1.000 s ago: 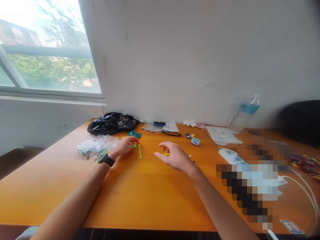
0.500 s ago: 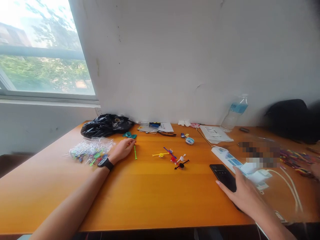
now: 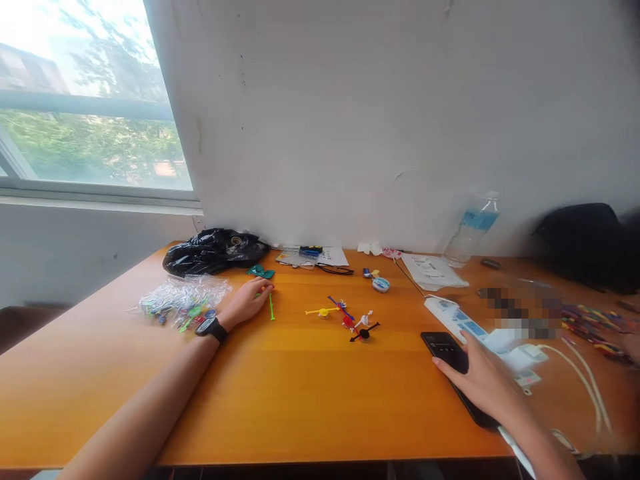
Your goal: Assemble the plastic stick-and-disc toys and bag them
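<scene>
My left hand, with a dark watch on its wrist, rests on the left side of the table. Its fingers are bent together at the upper end of a light green plastic stick, and a bit of green shows between them. To its right lies a small joined construction of coloured plastic pieces: a yellow stick, a blue stick, a red connector, a white connector and a black stick. On the right, my right hand grips a black phone, thumb on its left edge.
A clear bag of coloured pieces lies beside my left wrist, behind it a black plastic bag. A white power strip with cables adjoins the phone. Further back stand a round tin and a water bottle.
My right hand's thumb and forefinger have drawn closer together around the phone. More green shows at my left fingers. The view has shifted slightly; the joined pieces stay in place.
</scene>
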`<state>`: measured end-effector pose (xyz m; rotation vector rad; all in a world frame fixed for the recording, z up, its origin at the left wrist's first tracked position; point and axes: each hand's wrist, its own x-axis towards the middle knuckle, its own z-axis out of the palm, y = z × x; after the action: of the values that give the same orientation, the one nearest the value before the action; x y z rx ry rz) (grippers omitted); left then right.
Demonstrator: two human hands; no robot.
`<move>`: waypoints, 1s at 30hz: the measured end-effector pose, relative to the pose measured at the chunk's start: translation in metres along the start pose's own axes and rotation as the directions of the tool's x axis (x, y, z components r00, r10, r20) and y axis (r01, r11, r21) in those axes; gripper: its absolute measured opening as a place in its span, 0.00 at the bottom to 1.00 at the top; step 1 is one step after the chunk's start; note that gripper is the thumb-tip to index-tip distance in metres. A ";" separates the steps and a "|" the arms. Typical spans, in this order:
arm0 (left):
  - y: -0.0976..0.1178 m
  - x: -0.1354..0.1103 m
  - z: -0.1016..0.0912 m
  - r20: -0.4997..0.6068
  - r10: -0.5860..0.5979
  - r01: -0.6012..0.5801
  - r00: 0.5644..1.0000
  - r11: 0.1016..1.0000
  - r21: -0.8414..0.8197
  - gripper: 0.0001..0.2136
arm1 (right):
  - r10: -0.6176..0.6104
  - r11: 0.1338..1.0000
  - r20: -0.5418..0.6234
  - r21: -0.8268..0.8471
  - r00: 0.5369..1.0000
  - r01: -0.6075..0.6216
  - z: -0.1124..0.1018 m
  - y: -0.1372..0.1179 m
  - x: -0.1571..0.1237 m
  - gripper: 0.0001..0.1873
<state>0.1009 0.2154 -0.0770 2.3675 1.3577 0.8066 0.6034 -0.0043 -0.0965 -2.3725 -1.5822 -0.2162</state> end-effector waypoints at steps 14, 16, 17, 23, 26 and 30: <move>0.001 -0.001 -0.001 -0.012 -0.004 0.003 1.000 1.000 -0.031 0.18 | 0.038 0.998 0.053 -0.058 0.998 -0.035 -0.006 0.009 0.006 0.47; 0.001 -0.001 -0.001 -0.010 -0.003 0.003 1.000 1.000 -0.018 0.18 | 0.042 0.998 0.075 -0.049 0.996 -0.039 -0.008 0.011 0.007 0.45; 0.000 -0.001 -0.001 -0.006 -0.005 0.004 1.000 1.000 -0.011 0.18 | 0.041 0.998 0.085 -0.044 0.996 -0.037 -0.009 0.011 0.006 0.45; 0.002 -0.002 -0.002 -0.014 -0.002 0.002 1.000 1.000 -0.013 0.18 | 0.034 0.999 0.063 -0.021 0.997 -0.032 -0.010 0.009 0.004 0.44; 0.002 -0.003 -0.002 -0.007 0.002 -0.002 1.000 1.000 0.005 0.18 | 0.031 0.999 0.034 -0.015 0.999 -0.030 -0.008 0.011 0.005 0.44; 0.001 -0.002 -0.001 0.005 0.000 0.000 1.000 1.000 0.013 0.18 | 0.023 1.000 0.010 0.014 1.000 -0.023 -0.005 0.011 0.001 0.46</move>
<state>0.1000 0.2129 -0.0769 2.3778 1.3651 0.7933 0.6142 -0.0090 -0.0929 -2.3834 -1.5547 -0.1886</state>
